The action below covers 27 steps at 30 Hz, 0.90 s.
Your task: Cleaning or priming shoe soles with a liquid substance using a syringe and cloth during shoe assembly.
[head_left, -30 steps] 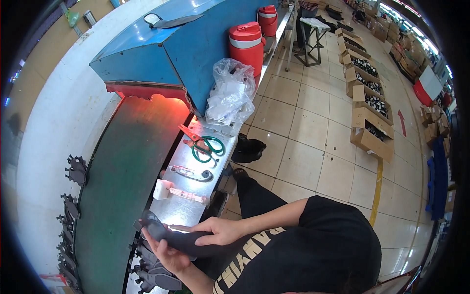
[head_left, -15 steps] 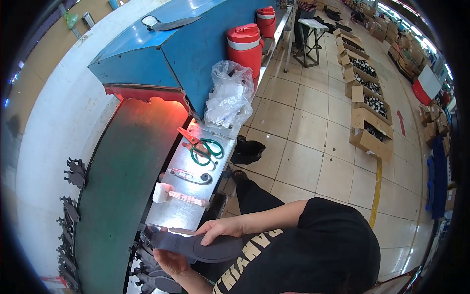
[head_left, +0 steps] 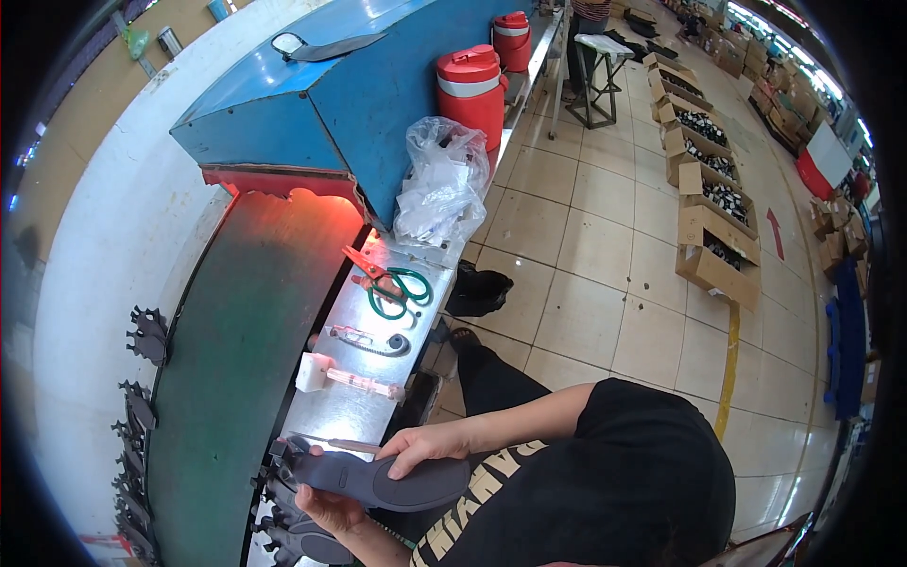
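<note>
A dark grey sandal sole point(head_left: 354, 477) lies level across both my hands, its rounded broad end toward my shirt. My left hand point(head_left: 331, 510) grips it from below near the narrow, pronged end, thumb up on the edge. My right hand point(head_left: 423, 448) is closed over the broader part, thumb pressed on the top face. From the right fingers sticks out a slim pointed tool point(head_left: 353, 445), perhaps a knife; its handle is hidden. Several more dark soles point(head_left: 307, 541) lie piled beneath and beside my left hand on the metal ledge.
Scissors with green handles point(head_left: 401, 293), a pink cutter point(head_left: 364, 382) and a white block point(head_left: 313, 371) lie on the ledge point(head_left: 331, 416). Left runs a green conveyor belt point(head_left: 227, 378), with dark soles along its far edge. Beyond stand a blue machine housing point(head_left: 350, 113), plastic bag point(head_left: 442, 184) and red jugs point(head_left: 470, 99).
The narrow end of the sole has tilted slightly, and my left fingers have shifted a little along it. The pointed tool shows more clearly. Both hands keep their hold.
</note>
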Available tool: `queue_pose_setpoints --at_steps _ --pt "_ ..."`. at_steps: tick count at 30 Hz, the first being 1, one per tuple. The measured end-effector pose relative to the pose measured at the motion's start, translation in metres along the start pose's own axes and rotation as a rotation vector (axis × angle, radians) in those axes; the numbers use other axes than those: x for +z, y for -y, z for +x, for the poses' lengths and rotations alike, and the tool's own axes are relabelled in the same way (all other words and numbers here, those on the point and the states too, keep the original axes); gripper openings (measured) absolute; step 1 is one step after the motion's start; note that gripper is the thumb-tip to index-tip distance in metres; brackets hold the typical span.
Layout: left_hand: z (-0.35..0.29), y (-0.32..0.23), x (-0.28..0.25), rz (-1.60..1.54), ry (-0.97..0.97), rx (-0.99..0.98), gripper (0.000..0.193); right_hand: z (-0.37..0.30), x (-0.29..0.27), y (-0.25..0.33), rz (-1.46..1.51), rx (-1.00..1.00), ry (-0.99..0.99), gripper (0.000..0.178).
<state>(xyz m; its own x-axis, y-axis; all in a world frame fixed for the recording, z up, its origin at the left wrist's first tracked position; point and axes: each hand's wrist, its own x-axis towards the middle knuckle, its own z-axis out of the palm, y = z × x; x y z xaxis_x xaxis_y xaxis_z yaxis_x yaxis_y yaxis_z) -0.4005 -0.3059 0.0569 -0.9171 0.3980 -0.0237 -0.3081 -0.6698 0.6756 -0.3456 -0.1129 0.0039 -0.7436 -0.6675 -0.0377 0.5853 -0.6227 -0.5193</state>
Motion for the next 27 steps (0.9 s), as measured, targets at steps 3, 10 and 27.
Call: queue_pose_setpoints --at_steps 3,10,27 --pt "-0.001 -0.001 0.007 0.021 -0.141 0.025 0.084 -0.001 0.006 0.0 0.004 -0.019 -0.075 0.042" --pt "-0.001 -0.006 -0.001 -0.04 -0.01 -0.002 0.091 -0.002 0.005 0.001 -0.034 0.004 -0.007 0.04" --pt "0.002 -0.003 -0.002 -0.001 -0.05 0.021 0.092 -0.004 0.004 -0.002 -0.035 -0.01 -0.006 0.041"
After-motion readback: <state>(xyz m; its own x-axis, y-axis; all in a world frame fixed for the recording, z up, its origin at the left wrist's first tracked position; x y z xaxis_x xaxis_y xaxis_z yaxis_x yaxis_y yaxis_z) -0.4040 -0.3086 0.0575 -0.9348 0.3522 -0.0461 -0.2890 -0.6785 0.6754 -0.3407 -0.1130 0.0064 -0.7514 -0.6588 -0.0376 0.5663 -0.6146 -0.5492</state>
